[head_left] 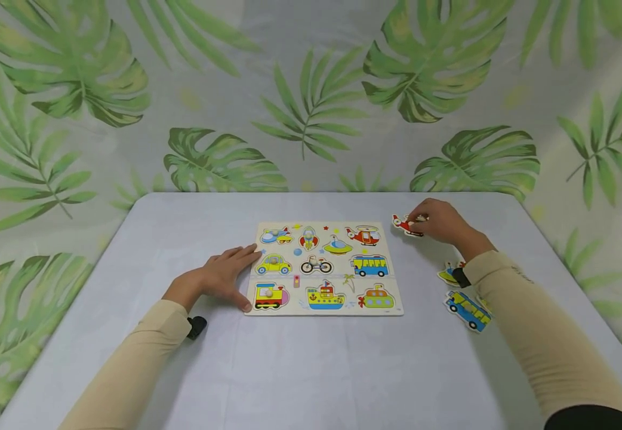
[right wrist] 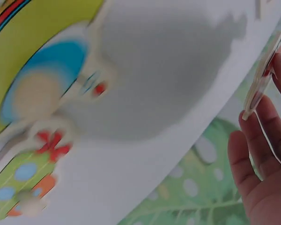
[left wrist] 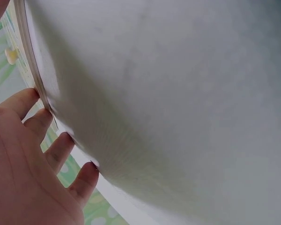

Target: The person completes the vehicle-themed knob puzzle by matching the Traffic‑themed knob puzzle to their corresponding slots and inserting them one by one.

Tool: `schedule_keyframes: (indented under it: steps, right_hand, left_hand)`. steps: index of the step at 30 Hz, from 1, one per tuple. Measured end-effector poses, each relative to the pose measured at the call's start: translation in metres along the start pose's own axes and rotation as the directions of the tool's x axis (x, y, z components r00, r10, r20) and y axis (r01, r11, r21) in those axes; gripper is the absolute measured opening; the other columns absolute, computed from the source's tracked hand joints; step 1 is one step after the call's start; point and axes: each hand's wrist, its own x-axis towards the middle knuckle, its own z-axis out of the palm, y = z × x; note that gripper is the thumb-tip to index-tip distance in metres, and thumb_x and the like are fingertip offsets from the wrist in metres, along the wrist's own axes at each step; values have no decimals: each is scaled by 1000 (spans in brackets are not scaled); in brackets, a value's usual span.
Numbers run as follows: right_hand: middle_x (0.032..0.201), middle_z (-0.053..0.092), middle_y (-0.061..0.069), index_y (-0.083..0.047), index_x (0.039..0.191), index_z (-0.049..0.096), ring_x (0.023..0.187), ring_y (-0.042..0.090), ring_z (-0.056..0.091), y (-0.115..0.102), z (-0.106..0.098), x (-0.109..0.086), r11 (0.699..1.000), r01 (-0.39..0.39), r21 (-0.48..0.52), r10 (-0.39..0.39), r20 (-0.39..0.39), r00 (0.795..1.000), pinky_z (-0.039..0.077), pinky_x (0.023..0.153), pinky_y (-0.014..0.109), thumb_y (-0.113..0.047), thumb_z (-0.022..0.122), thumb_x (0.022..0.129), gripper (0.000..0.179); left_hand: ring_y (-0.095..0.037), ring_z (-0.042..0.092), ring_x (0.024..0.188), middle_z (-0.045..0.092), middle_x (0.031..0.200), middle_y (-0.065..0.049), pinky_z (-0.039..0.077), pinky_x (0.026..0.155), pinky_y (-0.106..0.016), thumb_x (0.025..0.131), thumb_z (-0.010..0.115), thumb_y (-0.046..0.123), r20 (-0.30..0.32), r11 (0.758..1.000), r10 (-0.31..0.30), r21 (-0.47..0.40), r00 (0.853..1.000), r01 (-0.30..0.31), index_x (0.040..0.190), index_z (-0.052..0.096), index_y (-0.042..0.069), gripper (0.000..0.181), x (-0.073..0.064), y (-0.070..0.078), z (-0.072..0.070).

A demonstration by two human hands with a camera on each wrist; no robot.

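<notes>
A wooden puzzle board with printed vehicles lies flat on the table. Along its left edge rests my left hand, thumb and fingers spread; in the left wrist view the fingertips touch the board's side and the cloth. My right hand pinches a red helicopter puzzle piece just past the board's upper right corner. The right wrist view shows that piece nearly edge-on between thumb and fingers. Small knobs stand on the car and the train on the board.
Right of the board lie a blue bus piece and a flying saucer piece, partly behind the right wrist. A spotted green submarine piece shows in the right wrist view. A leaf-print cloth hangs behind the white table.
</notes>
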Motion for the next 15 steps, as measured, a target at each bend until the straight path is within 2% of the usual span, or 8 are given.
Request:
schedule_keyframes:
  steps: [5,15]
  right_hand:
    - [119,63,22,-2,109,74,109,38,58,-17,11,10,998,58,11,-58,1,998,49,90,54,-15,64,94,22]
    - [121,64,18,-5,106,75,114,36,59,-47,32,28,996,85,-5,-85,46,995,48,97,53,-15,67,93,18]
  left_hand:
    - [-41,13,154,11,169,-7,19,117,-69,68,85,54,-5,1000,-3,0,1000,3,160,21,18,117,0,-1,2]
    - [-41,12,154,9,170,-6,19,117,-69,68,84,55,4,1000,-3,4,1000,3,160,20,18,118,1,-1,2]
